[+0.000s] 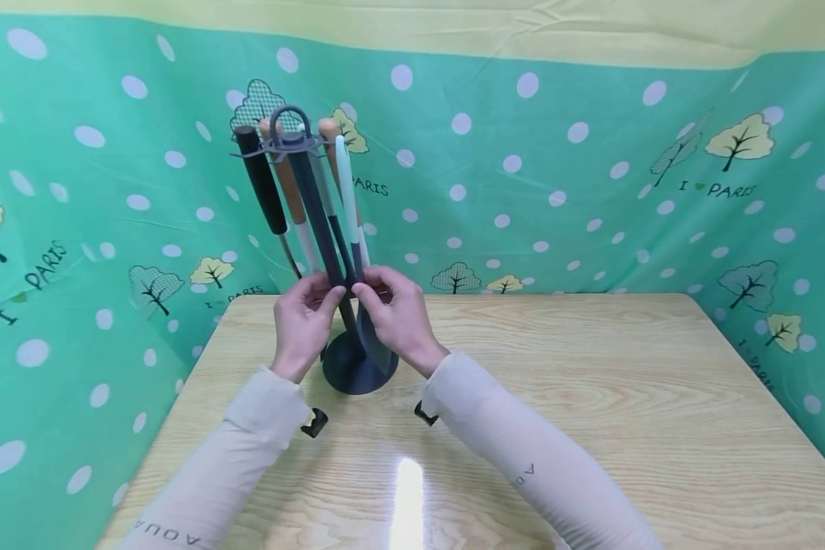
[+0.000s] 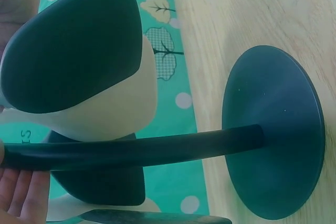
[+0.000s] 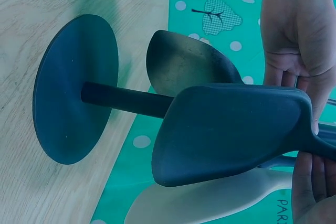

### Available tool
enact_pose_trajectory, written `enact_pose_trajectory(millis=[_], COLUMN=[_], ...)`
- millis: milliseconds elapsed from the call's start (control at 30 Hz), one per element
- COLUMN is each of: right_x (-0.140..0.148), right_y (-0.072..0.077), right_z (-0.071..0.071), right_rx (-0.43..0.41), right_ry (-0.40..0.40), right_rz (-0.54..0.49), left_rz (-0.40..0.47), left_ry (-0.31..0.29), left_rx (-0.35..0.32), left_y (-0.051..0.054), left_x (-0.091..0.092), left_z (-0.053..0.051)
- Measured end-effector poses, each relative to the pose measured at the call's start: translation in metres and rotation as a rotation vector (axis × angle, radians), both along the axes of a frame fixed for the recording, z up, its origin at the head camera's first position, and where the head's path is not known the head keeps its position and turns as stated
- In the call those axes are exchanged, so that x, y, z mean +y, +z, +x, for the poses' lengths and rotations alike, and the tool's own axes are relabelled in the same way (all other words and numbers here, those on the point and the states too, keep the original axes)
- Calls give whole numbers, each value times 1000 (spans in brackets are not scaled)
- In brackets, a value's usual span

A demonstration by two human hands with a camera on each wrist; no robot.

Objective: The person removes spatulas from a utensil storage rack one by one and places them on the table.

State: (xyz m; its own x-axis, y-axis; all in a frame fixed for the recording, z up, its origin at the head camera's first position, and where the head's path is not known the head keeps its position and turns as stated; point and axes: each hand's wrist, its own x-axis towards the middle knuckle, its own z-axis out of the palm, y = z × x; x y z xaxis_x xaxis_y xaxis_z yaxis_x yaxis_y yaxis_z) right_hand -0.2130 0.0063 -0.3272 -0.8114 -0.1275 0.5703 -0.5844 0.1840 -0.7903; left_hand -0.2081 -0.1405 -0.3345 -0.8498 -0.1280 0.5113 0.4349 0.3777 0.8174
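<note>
A dark utensil stand (image 1: 316, 206) rises at the back left of the table, with a round base (image 2: 275, 135) and a hooked ring (image 1: 294, 141) on top. My left hand (image 1: 301, 325) grips its pole, thumb in front. My right hand (image 1: 402, 317) pinches a dark spatula (image 3: 231, 135) with a mint handle (image 1: 347, 183) at its neck, close beside the pole. Also hanging from the ring are a black handle (image 1: 264, 183), wooden handles (image 1: 290, 187) and other utensils. Behind the dark spatula shows a cream utensil head (image 2: 118, 108). The far fingers are partly hidden.
The wooden table (image 1: 557, 397) extends to the right and front of the stand. Behind and beside it hangs a green dotted cloth (image 1: 509, 206) with tree prints. Small black wrist devices (image 1: 314, 422) show under the sleeves. A bright reflection lies on the tabletop.
</note>
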Motion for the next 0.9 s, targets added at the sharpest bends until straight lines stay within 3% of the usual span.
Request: enact_pose_trajectory(millis=[133,367,467,700,900], right_x=[4,6,6,4,3], right_y=[15,17,16,-9,-14], right_z=[14,16,14,-8,-11], right_rx=[-8,-18,-17,-10,-15], right_ry=[-2,-3,-1,-7,5], right_rz=[6,4,5,-1,-13], left_rz=[8,11,13,17,-1], left_ry=[-8,-5,-7,-12,-9], left_rx=[3,-9,-5,26,39], left_y=[0,1,0,1,1], left_x=[1,4,4,5,6], left_z=[-1,-1,-1,0,1])
